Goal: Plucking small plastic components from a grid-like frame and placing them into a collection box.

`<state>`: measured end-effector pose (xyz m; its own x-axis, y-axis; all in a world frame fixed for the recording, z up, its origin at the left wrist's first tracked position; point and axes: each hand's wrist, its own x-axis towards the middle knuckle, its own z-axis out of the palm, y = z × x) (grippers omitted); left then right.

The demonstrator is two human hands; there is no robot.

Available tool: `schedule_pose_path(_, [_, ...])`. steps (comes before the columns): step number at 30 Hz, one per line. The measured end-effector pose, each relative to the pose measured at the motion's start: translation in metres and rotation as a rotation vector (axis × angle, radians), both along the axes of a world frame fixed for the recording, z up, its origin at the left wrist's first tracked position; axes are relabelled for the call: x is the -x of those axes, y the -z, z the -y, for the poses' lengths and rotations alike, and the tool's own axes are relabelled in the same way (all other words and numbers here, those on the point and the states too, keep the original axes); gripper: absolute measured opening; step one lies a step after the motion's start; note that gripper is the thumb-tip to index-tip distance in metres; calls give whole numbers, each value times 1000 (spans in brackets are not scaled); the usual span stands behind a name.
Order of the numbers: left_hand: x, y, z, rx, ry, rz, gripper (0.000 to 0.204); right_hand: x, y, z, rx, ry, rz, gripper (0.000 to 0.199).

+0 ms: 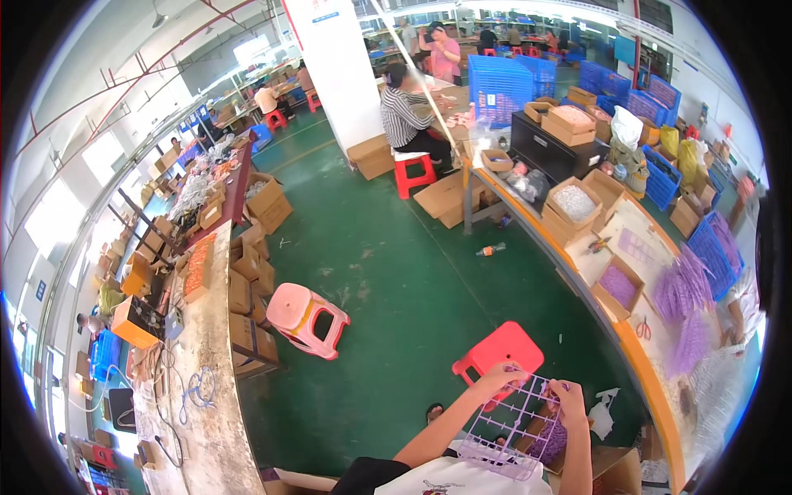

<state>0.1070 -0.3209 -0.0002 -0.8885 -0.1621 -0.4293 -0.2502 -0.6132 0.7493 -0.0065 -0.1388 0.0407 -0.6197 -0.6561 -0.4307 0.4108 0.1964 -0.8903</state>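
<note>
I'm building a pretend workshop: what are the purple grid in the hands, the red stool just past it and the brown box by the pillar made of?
Purple grid: probably plastic, maybe see-through; its thin bars look joined in one piece. Red stool: likely moulded plastic, smooth, because its colour looks even all over. Brown box: looks like dull cardboard, with flat sides.

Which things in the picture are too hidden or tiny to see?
In the head view:
Purple pieces: partly hidden behind the purple grid in the left hand and right hand.
Lower-right cardboard box: cut off by the lower edge.
Distant black-clad worker: too small for detail.
</note>
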Motion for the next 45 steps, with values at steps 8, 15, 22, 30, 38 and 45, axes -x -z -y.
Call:
schedule_pose_path(8, [71, 4, -110, 36, 181, -56, 26, 52, 14, -123, 107, 116, 266, 12])
schedule_pose_path(15, [119, -7, -162, 125, 345, -5, 28, 79, 24, -183, 136, 186, 112, 17])
schedule_pose_path(22, [175, -16, -201, -61, 601, -39, 23, 95, 3, -241, 309, 348, 226, 28])
schedule_pose_path(30, [196, 16, -234, -74, 515, 28, 18, 94, 26, -264, 419, 524, 238, 27])
schedule_pose_path(38, [190, 17, -244, -43, 470, 81, 14, 91, 42, -266, 540, 635, 184, 31])
schedule_pose_path(45, [200, 25, -257, 11, 541, -60, 15, 91, 32, -280, 504, 732, 199, 26])
